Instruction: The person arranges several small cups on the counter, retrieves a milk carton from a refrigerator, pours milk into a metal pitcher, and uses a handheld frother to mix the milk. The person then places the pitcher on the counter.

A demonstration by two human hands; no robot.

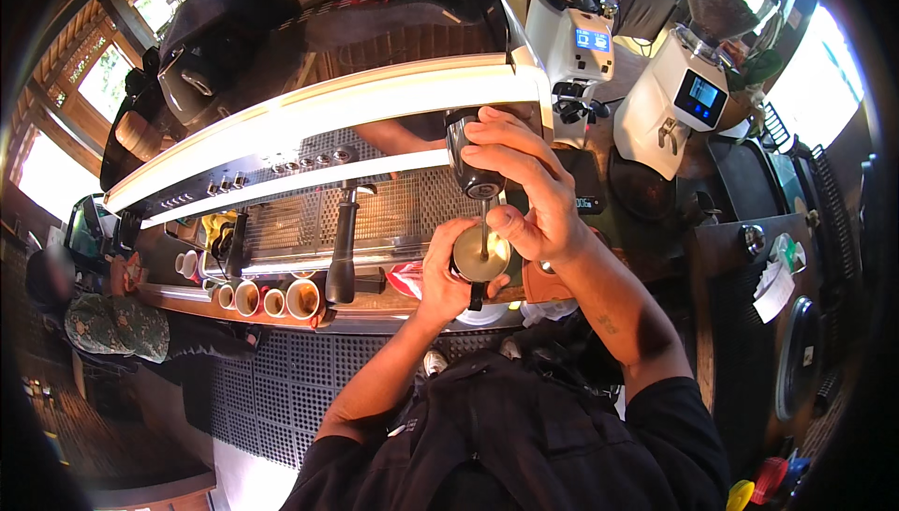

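Observation:
My left hand point(442, 283) grips a milk pitcher point(483, 280) from its left side; its dark handle faces me. Pale, milk-like liquid point(472, 261) is inside. A metal steam wand point(484, 212) of the espresso machine point(316, 96) reaches down into the pitcher. Above it, the fingers of my right hand point(537, 195) curl against the side of a glossy black steam knob point(466, 153). The right thumb hangs lower, close to the wand and the pitcher's rim. A black-handled portafilter point(343, 251) juts out from the machine, left of my hands.
Several cups point(247, 298) line the counter's front edge on the left. Two coffee grinders point(576, 40) point(674, 103) stand at the back right. A dark digital scale point(579, 181) lies behind my right wrist. A person point(116, 314) is at the far left.

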